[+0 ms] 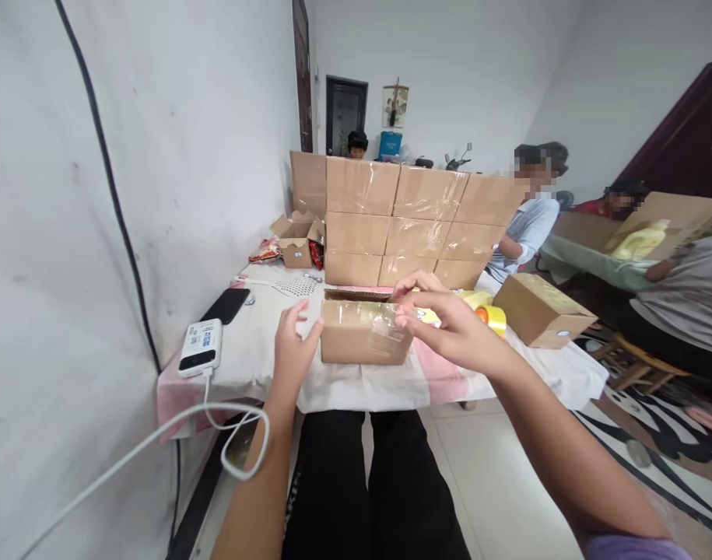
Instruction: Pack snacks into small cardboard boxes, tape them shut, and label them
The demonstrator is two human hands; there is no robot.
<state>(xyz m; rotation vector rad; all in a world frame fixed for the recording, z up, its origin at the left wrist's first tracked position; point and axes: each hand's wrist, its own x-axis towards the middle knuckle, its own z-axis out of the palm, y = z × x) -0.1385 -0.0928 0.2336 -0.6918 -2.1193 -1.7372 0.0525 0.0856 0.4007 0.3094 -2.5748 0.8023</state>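
Observation:
A small cardboard box [359, 334] stands at the near edge of the cloth-covered table [256, 354], its front glossy with clear tape. My left hand [293, 350] rests against the box's left end, fingers spread. My right hand [449, 323] hovers at the box's upper right corner, with the fingers pinched on the clear tape there. A yellow tape roll [491, 317] lies just behind my right hand.
A wall of taped cardboard boxes [411, 225] is stacked at the table's back. A power bank [201, 347] with a white cable, a black phone [227, 305], open small boxes [297, 243] sit left. Another box [542, 309] lies right. People sit beyond.

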